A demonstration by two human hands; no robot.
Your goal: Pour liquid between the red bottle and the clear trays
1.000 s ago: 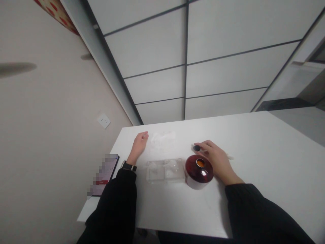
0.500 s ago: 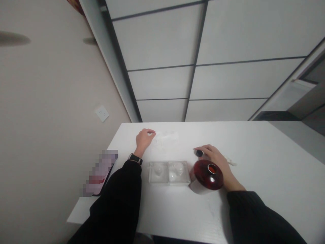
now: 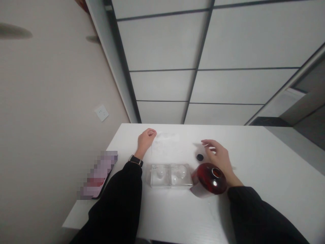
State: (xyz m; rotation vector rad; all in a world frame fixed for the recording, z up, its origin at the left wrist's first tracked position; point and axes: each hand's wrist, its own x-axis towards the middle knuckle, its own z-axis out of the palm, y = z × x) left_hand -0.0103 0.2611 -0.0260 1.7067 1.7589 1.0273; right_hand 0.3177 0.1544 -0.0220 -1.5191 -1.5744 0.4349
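From the clear two-compartment box [image 3: 171,177], a black disc [image 3: 200,157] lies at two o'clock, a red-lidded jar [image 3: 208,179] at three. My right hand [image 3: 217,154], fingers parted, is beside the disc; my left hand [image 3: 146,139], at eleven, has bunched fingertips; whether they hold anything, I can't tell.

The head camera looks forward and down, near the counter [image 3: 175,213]. White panels [image 3: 162,45] stand at twelve o'clock, a wall [image 3: 50,101] at nine.

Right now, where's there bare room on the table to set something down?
The table looks bare well right of the right hand, and nearer you than the clear container, between the black sleeves. Crowded: the red-topped jar between container and hand, black disc just beyond.
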